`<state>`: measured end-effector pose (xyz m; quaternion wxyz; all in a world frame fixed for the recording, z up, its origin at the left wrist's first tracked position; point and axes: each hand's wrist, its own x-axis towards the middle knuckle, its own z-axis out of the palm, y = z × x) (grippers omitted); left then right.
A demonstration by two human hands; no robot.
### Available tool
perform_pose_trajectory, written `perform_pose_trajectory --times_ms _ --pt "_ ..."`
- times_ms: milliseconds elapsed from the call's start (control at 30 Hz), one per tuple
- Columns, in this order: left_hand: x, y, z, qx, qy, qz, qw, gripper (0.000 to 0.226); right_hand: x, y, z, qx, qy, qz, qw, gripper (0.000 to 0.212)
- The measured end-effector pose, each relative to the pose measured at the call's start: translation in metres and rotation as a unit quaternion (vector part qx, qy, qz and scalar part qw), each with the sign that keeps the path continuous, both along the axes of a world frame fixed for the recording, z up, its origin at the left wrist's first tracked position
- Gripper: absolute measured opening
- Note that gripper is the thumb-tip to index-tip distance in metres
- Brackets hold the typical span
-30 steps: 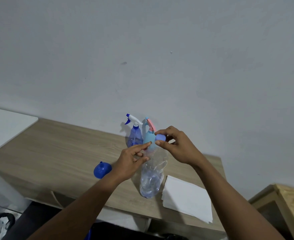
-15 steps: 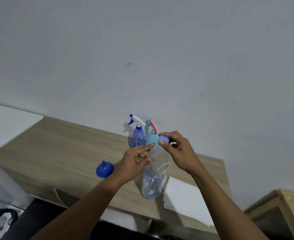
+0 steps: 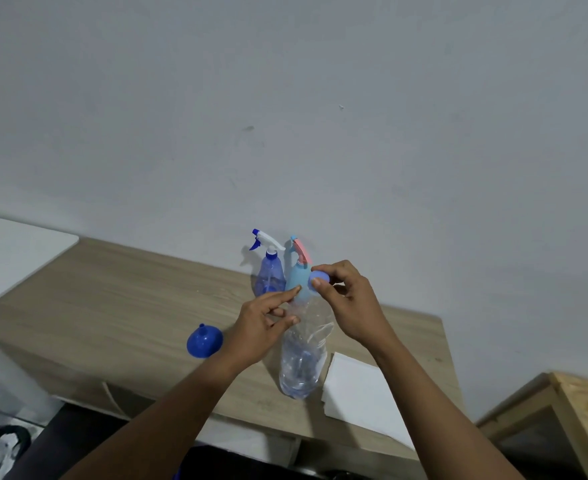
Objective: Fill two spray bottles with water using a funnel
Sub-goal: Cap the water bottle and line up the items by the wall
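We're at the opening step: the right hand (image 3: 346,299) pinches the small blue cap (image 3: 319,277) between thumb and fingertips, just over the top of the clear water bottle (image 3: 303,362). Whether the cap is free of the neck, I cannot tell, because the hands hide it. The left hand (image 3: 263,325) is slack, its index finger stretched out beside the neck and gripping nothing. I can't say if it touches.

The bottle stands upright near the front edge of the desk (image 3: 119,292), with its long axis running 6 to 12 o'clock and its neck at 12. Both spray bottles wait at its 12 o'clock against the wall, side by side. The blue spray bottle (image 3: 270,277) and the pale spray bottle (image 3: 297,273) are upright with their heads on and nozzles aimed toward 9 o'clock. The funnel (image 3: 204,341) sits at 9 o'clock, mouth down, spout up. A stack of paper (image 3: 361,393) lies at 4 o'clock.

By my reading, nothing is filled yet. Next up: set the cap aside, unscrew a spray head and flip the funnel into that neck.
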<state>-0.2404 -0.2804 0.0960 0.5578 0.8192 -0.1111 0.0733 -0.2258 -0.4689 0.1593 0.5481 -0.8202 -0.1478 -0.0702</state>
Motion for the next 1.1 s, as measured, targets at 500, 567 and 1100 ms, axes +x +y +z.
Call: perform_pose_trajectory --times_ms 500,567,1100 --pt "-0.001 0.002 -0.009 -0.072 0.061 -0.001 0.996 0.039 -0.032 0.003 -0.061 0.081 -0.056 -0.083 0.992 0.042" --pt "-0.002 0.003 -0.012 -0.080 0.068 -0.005 0.994 0.040 -0.042 0.005 -0.083 0.094 -0.030 -0.087 0.991 0.053" --pt "0.022 0.117 -0.110 0.178 0.065 0.240 0.952 0.069 -0.062 0.037 -0.170 0.062 0.129 -0.196 0.970 0.070"
